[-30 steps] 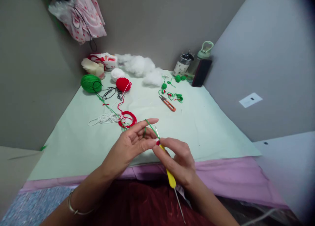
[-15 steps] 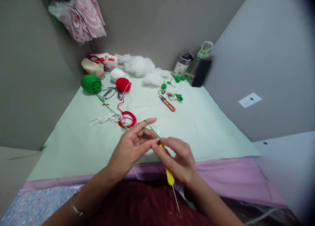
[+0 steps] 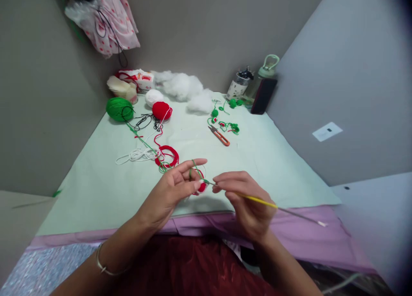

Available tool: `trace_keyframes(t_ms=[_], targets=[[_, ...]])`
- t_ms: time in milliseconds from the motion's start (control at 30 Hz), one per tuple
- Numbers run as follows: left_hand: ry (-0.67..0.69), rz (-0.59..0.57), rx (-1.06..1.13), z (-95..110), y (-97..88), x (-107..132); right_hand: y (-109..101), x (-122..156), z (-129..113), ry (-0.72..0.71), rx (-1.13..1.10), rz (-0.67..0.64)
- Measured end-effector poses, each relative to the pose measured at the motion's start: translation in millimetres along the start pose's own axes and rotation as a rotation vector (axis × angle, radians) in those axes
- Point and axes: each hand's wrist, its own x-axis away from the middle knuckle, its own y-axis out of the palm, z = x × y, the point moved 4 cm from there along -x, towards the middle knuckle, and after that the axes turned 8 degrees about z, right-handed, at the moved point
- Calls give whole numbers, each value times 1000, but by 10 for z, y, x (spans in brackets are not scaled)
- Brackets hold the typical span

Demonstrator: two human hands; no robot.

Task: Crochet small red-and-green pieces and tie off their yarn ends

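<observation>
My left hand (image 3: 175, 188) pinches a small red crocheted piece (image 3: 201, 186) between thumb and fingers, with green yarn (image 3: 195, 166) looped over the raised index finger. My right hand (image 3: 246, 197) grips a yellow-handled crochet hook (image 3: 257, 199), which lies nearly level. Its tip meets the red piece and its metal tail points right. Both hands hover over the near edge of the pale green mat (image 3: 257, 167). The green strand runs back to a green yarn ball (image 3: 119, 108) at the far left.
On the mat lie a red yarn ball (image 3: 162, 110), a white one (image 3: 153, 97), loose red and white yarn (image 3: 151, 154), orange snips (image 3: 220, 135), small green pieces (image 3: 230, 126) and white stuffing (image 3: 186, 90). Bottles (image 3: 254, 83) stand at the back corner. Walls close in on three sides.
My right hand has turned the hook from pointing down toward me to lying level with its tail to the right. The red piece shows more in my left fingers.
</observation>
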Motion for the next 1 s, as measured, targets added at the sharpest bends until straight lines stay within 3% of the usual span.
trace_keyframes(t_ms=[200, 300, 400, 567, 667, 733, 833, 933, 1000], targets=[[110, 19, -137, 59, -20, 23, 3, -4, 128, 332, -393, 166], [127, -10, -175, 57, 22, 28, 84, -11, 166, 370, -456, 164], [138, -20, -172, 39, 61, 27, 137, -10, 130, 289, -296, 175], [140, 85, -54, -30, 97, 25, 181, 71, 33, 91, 19, 223], [48, 92, 109, -100, 133, 13, 233, 142, -24, -168, 297, 174], [-45, 51, 183, -132, 138, -1, 235, 154, -19, -229, 318, 186], [-80, 26, 192, -104, 69, -21, 166, 88, 64, -21, 103, 275], [-28, 79, 119, -48, -16, -19, 140, 22, 163, 267, -225, 323], [19, 81, 55, -32, -11, -1, 171, 3, 198, 369, -390, 309]])
